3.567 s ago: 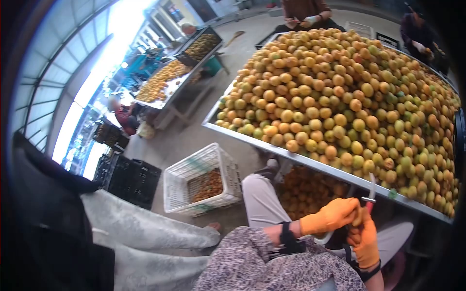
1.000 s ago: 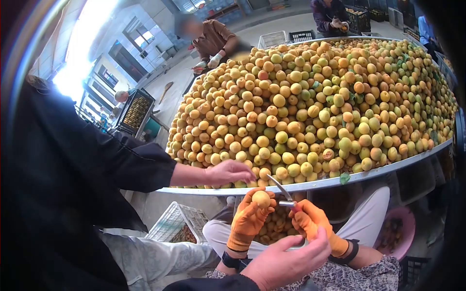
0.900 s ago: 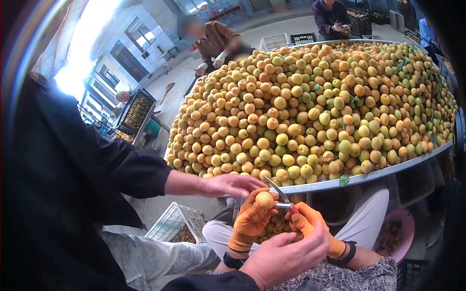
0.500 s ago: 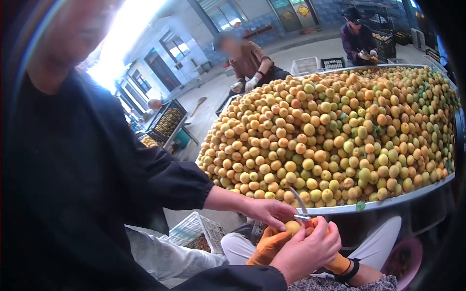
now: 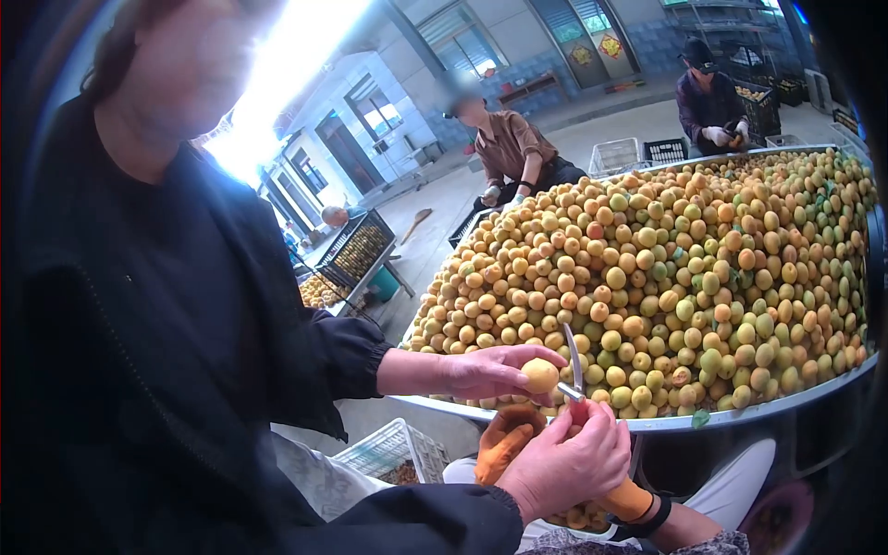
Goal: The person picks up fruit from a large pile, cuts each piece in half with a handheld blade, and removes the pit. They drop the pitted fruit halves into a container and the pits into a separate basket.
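My left hand (image 5: 504, 449), in an orange glove, is cupped with nothing visible in it, just below a co-worker's hands. My right hand (image 5: 631, 500) also wears an orange glove, with a black band at the wrist; its fingers are hidden behind the co-worker's bare hand (image 5: 569, 458). That hand grips a curved-blade knife (image 5: 575, 359) with a metal crosspiece and a reddish handle. Between the fingers of the co-worker's other hand (image 5: 481, 372) is a yellow apricot (image 5: 539, 376), close to the blade.
A large metal-rimmed table (image 5: 666, 425) bears a heap of apricots (image 5: 638, 287). The co-worker in a dark jacket (image 5: 176, 305) stands close on the left. A white crate (image 5: 427, 450) is on the floor below. Two other people (image 5: 518, 148) sit across the heap. A pink basin (image 5: 782, 518) lies lower right.
The co-worker's hands have lifted the apricot and knife up, away from my left glove, which was beneath the fruit before. The view has shifted slightly.
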`<state>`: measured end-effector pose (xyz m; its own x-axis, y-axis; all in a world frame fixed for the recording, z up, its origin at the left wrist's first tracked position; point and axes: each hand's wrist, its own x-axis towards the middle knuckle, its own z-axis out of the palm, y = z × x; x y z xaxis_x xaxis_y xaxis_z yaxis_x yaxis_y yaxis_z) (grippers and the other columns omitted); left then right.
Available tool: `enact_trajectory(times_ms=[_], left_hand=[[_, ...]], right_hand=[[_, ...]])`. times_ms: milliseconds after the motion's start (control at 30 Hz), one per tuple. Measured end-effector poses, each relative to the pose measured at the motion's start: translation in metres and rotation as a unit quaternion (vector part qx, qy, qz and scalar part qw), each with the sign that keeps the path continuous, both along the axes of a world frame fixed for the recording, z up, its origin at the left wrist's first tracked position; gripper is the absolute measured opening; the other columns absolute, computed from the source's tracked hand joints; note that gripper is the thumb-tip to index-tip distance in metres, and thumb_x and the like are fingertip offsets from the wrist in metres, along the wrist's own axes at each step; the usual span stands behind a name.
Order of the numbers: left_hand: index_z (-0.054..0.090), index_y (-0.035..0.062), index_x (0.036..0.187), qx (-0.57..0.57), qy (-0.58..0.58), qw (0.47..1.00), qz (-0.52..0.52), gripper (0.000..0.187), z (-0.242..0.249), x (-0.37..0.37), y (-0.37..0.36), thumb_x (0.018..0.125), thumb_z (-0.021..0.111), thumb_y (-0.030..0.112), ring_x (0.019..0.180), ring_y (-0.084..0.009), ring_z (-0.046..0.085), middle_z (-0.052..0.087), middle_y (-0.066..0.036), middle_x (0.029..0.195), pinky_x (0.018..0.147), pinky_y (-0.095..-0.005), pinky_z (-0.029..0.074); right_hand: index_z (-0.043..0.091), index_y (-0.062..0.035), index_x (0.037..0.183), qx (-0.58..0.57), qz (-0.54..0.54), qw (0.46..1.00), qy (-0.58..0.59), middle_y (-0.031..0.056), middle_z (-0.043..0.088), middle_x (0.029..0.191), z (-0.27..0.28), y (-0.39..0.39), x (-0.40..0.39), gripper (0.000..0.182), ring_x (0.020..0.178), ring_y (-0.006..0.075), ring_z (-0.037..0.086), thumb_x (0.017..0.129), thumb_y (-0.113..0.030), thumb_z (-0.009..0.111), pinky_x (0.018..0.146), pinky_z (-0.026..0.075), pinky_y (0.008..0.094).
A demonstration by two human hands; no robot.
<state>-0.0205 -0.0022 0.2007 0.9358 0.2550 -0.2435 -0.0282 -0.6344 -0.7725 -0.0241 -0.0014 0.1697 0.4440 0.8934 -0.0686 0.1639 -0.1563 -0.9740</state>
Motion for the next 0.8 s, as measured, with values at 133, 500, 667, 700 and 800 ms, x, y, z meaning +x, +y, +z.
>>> enact_trajectory(times_ms=[133,500,667,700,800], left_hand=[[0.047,0.0024,0.124,0.241,0.036,0.96,-0.138,0.043,-0.096,0.018,0.03,0.085,0.063,0.011,0.114,-0.0328,0.054,0.055,-0.013,0.121,0.093,-0.0386,0.05],[0.044,0.0069,0.139,0.875,0.232,-0.062,-0.42,0.058,-0.05,-0.088,0.156,0.088,0.07,0.013,0.095,-0.0078,0.058,0.059,-0.003,0.111,0.081,-0.0185,0.049],[0.046,0.0083,0.138,0.87,0.214,-0.193,-0.4,0.059,-0.053,-0.09,0.156,0.086,0.073,0.016,0.091,-0.0057,0.057,0.058,-0.001,0.107,0.078,-0.0191,0.048],[0.048,0.0083,0.135,0.863,0.217,-0.237,-0.391,0.057,-0.055,-0.089,0.155,0.085,0.074,0.018,0.09,-0.0063,0.057,0.058,0.0,0.106,0.078,-0.0199,0.048],[0.049,0.0075,0.131,0.86,0.213,-0.278,-0.372,0.053,-0.056,-0.089,0.152,0.085,0.075,0.019,0.094,-0.0092,0.057,0.059,-0.001,0.108,0.083,-0.0241,0.048]], right_hand=[[0.056,-0.0092,0.111,0.011,0.004,1.0,0.012,0.0089,0.059,0.106,-0.001,0.008,0.001,0.029,0.1,0.0248,0.055,0.084,-0.015,0.066,0.085,0.045,0.0388],[0.055,-0.0089,0.113,-0.025,0.006,0.999,0.034,0.01,0.06,0.106,-0.027,0.002,0.004,0.029,0.101,0.0255,0.056,0.086,-0.016,0.064,0.085,0.046,0.0384],[0.054,-0.0087,0.113,-0.034,0.017,0.998,0.046,0.0105,0.06,0.106,-0.029,-0.001,-0.001,0.028,0.101,0.0258,0.057,0.087,-0.016,0.063,0.085,0.046,0.0382],[0.054,-0.0087,0.114,-0.036,0.019,0.998,0.048,0.0106,0.06,0.106,-0.029,-0.002,-0.002,0.028,0.101,0.0259,0.057,0.088,-0.016,0.062,0.085,0.046,0.0382],[0.054,-0.0086,0.114,-0.041,0.02,0.997,0.056,0.0109,0.061,0.107,-0.029,-0.003,-0.005,0.028,0.102,0.0261,0.058,0.088,-0.016,0.062,0.085,0.047,0.0381]])
